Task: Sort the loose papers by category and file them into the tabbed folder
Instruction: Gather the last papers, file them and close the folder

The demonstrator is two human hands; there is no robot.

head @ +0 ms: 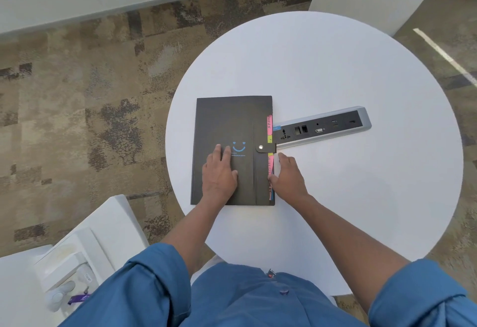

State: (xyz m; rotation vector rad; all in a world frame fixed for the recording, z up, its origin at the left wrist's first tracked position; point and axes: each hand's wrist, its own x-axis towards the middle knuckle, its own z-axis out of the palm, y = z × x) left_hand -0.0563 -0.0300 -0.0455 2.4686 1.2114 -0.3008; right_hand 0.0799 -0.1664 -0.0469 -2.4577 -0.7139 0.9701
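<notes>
On the round white table (335,68), toward 9 o'clock, the closed black tabbed folder (232,120) is being pressed flat by the left hand (219,174), fingers together. Its 3 o'clock tab edge is being touched by the right hand (287,175), fingers loosely extended, beside the power strip (322,127).

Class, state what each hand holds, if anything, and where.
Nothing is gripped. The left hand lies flat on the closed black tabbed folder's cover; the right hand touches its tabbed right edge.

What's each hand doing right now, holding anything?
Left hand: open, lying flat on the black folder, holding nothing.
Right hand: open, at the folder's tabbed edge, thumb touching the tabs; nothing gripped.
</notes>
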